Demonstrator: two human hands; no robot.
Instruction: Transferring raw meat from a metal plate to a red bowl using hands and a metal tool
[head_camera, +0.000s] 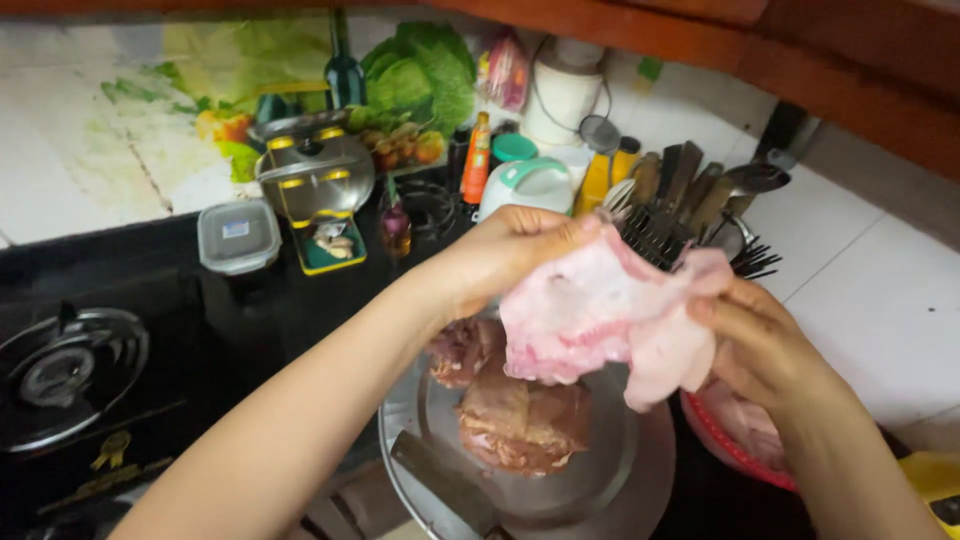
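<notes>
Left hand (500, 255) and right hand (765, 340): both bare, no gloves, rings or watch visible. Forearms bare to frame edge; no sleeve in view. Fingernails short, unpainted where visible.

Raw meat (610, 310) hides the red basket (735, 455).

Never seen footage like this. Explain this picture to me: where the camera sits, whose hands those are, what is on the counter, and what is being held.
There is one picture, taken by a camera worn on a person's head, looking down at their own bare hands over a kitchen counter. The left hand and right hand together hold up a pale pink piece of raw meat, gripped in the fingers. Below it sits a round metal tray with darker meat pieces and a knife. A red basket stands to the right, a gas burner to the left, and a utensil rack, bottles and containers behind.
</notes>
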